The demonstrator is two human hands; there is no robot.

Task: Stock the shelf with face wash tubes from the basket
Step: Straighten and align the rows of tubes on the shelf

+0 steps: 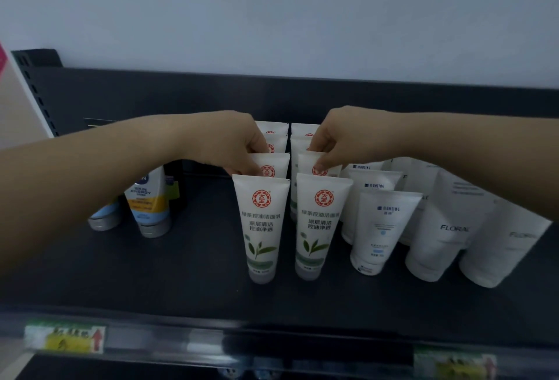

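two rows of green-tea face wash tubes [261, 228] stand cap-down at centre of frame on dark shelf [187, 264]. left hand [230, 146] pinches top edge of second tube in left row [279, 164]. right hand [332, 137] pinches top edge of second tube in right row [304, 163], thumb on its front. manting tubes [381, 228] just right of rows, floral tubes [447, 228] at far right. skin energy tube [148, 198] left of centre, below left forearm. price label [63, 337] on front rail, lower left.
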